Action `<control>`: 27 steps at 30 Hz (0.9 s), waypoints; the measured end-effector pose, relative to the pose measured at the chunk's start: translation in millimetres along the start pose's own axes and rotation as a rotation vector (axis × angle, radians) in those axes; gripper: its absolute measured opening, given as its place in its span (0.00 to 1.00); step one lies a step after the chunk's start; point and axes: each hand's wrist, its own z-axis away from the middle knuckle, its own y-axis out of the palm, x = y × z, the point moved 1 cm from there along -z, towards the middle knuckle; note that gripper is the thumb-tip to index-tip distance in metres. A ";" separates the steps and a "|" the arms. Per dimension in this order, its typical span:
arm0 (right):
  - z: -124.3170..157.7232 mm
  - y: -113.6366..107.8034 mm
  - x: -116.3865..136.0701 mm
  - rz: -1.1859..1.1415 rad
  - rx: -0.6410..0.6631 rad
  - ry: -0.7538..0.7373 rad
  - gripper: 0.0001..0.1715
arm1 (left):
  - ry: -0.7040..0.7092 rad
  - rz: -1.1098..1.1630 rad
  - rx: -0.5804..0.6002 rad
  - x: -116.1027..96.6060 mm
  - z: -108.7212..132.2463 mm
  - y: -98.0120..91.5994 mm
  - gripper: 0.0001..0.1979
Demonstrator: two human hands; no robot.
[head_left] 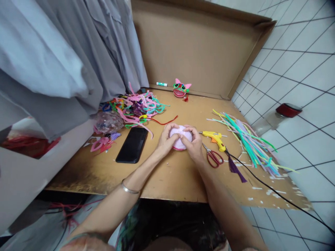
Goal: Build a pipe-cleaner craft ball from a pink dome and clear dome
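A round pale-lilac piece (179, 144) with a pink lower rim sits between the two hands, near the middle of the surface (162, 177); its underside is hidden, and whether it touches the surface I cannot tell. The left hand (166, 139) and right hand (193, 142) have their fingers clamped on its sides, thumbs close together on top; the piece and the hands themselves partly conceal the other fingers. Just beside the right hand lie a yellow glue gun (213, 135), whose black cord (264, 183) is cut off at the right edge, and red-handled scissors (215, 158). A black phone (132, 144) lies left of the left hand, its screen dark. Beyond it, single strands in the tangled heap of fuzzy stems (141, 106) are hard to separate, and the contents of the clear plastic bag (108, 122) are unclear. Grey cloth (110, 42) hides the surface's far left corner.
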 end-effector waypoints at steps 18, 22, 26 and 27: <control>1.2 -0.6 1.1 -0.028 0.026 0.008 0.12 | 0.328 -0.459 -0.013 -8.5 8.1 -4.9 0.09; 2.7 -2.5 1.7 -0.011 0.048 -0.017 0.11 | 0.268 -0.376 -0.030 -9.1 7.6 -3.9 0.07; 4.0 -0.7 3.9 0.012 0.032 -0.035 0.10 | 0.261 -0.327 -0.061 -8.8 9.0 -0.1 0.07; 4.3 0.1 4.8 0.021 0.027 -0.037 0.10 | 0.260 -0.323 -0.074 -8.1 9.3 1.0 0.07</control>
